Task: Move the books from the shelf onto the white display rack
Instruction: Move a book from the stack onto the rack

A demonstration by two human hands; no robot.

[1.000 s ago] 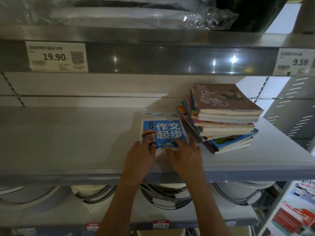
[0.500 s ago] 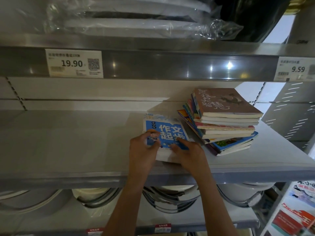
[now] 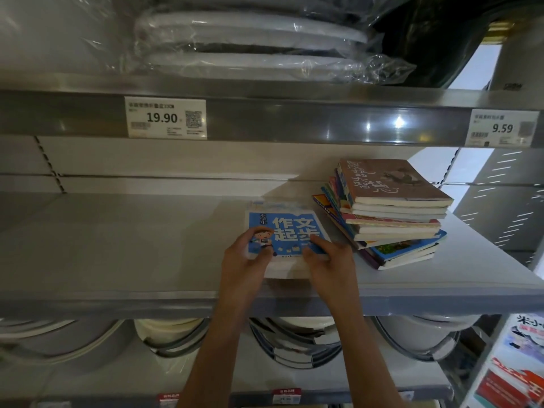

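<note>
— Where's the blue book (image 3: 287, 231) sitting?

— Just left of centre in the frame, on the grey shelf (image 3: 117, 245), near its front edge. It looks like the top one of a small pile with white page edges showing below it. Both hands have hold of its near end.

— How are the hands placed?

— The left hand (image 3: 244, 263) curls round the near left corner, thumb over the cartoon boy on the cover. The right hand (image 3: 331, 265) grips the near right corner, fingers curled across the cover's lower edge. Both forearms reach up from the bottom of the frame.

— And the other books?

— A slanting stack of books (image 3: 388, 213) lies just right of the blue one, a brown-covered book on top. At the lower right edge, part of a white display rack (image 3: 518, 363) shows with colourful covers in it.

— Anything on the other shelves?

— Plastic-wrapped basins (image 3: 250, 42) above, price tags reading 19.90 (image 3: 165, 117) and 9.59 (image 3: 503, 128), and nested basins (image 3: 297, 343) on the shelf below.
</note>
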